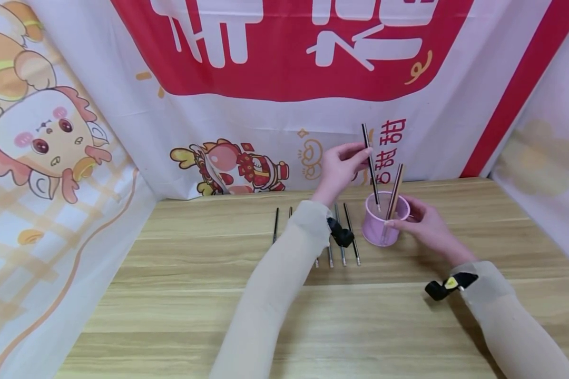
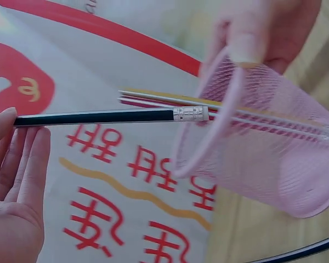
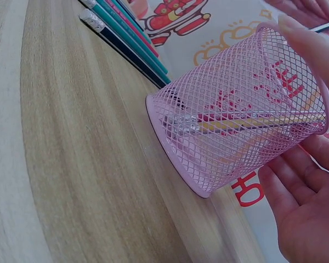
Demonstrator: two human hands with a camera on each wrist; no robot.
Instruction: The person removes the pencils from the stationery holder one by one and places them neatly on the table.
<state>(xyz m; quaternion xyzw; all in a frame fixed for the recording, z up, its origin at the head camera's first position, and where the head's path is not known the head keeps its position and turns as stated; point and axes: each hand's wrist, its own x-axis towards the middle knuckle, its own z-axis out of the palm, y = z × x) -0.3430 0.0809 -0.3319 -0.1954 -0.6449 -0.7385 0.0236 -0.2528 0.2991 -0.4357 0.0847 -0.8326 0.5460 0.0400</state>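
My left hand pinches a black pencil near its upper end. The pencil points eraser-down, with its silver ferrule at the mouth of a pink mesh pencil cup. My right hand holds that cup at its rim, thumb on the near side and other fingers round the far side. Inside the cup lean several pencils, erasers at the bottom, one of them yellowish. In the right wrist view the cup shows its mesh wall, and its base appears to stand on the table.
Left of the cup, several pencils lie side by side on the wooden table, partly hidden by my left forearm. Their eraser ends face me. A printed cloth hangs close behind the table, with another cloth along the left side.
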